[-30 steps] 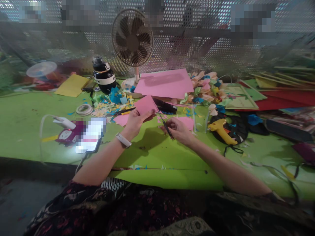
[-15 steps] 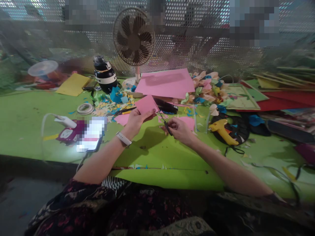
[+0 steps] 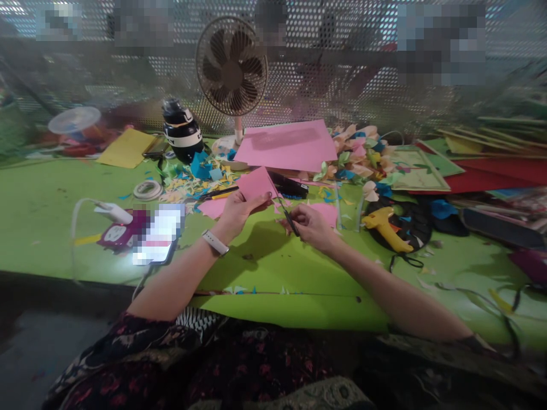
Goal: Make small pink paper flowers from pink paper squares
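Observation:
Pinched between the thumb and fingers of my left hand (image 3: 240,214) is a piece of pink paper (image 3: 257,185), raised above the table. My right hand (image 3: 313,226) is closed round a pair of dark scissors (image 3: 291,222), whose blades reach up to the paper's right edge. The handle loops are mostly hidden by my fingers. More pink paper (image 3: 323,213) lies on the table behind my right hand. Beyond the held piece rests a large pink sheet (image 3: 286,145), leaning near the fan.
A fan (image 3: 232,74) and a black bottle (image 3: 183,134) stand at the back. Paper scraps (image 3: 183,185) litter the middle left. A lit phone (image 3: 159,233) lies left. On the right are a yellow glue gun (image 3: 388,228) and paper flowers (image 3: 359,151).
The pink paper in my left hand has tilted and shifted slightly right, with the scissor blades at its right edge. Both hands keep their holds.

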Available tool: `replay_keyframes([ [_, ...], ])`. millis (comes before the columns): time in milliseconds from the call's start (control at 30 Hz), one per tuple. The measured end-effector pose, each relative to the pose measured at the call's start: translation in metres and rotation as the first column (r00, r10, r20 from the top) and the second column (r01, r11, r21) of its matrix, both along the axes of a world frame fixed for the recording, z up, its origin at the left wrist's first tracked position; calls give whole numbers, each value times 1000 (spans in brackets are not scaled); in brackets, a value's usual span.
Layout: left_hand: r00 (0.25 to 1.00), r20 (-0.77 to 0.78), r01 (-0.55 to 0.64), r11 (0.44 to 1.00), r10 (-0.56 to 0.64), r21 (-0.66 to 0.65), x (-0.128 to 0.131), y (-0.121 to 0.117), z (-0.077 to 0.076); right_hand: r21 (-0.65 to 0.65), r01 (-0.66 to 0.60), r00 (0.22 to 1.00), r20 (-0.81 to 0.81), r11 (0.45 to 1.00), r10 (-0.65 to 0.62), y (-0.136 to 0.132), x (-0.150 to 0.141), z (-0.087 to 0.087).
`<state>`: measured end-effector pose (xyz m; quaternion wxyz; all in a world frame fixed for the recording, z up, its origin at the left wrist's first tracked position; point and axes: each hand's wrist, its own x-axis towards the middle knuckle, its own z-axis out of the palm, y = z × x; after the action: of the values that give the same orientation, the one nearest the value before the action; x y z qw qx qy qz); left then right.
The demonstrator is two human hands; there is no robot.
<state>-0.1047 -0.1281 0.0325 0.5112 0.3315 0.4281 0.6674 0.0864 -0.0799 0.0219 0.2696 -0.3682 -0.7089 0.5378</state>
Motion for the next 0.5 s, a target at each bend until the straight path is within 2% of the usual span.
replay_keyframes([
  [367, 1000, 24, 15, 1000, -15, -14, 1, -1, 1, 0, 2, 1000, -8, 1000, -2, 1, 0, -1],
  [500, 998, 3, 55, 998, -55, 3, 2, -2, 1, 10, 3, 1000, -13, 1000, -2, 2, 0, -1],
])
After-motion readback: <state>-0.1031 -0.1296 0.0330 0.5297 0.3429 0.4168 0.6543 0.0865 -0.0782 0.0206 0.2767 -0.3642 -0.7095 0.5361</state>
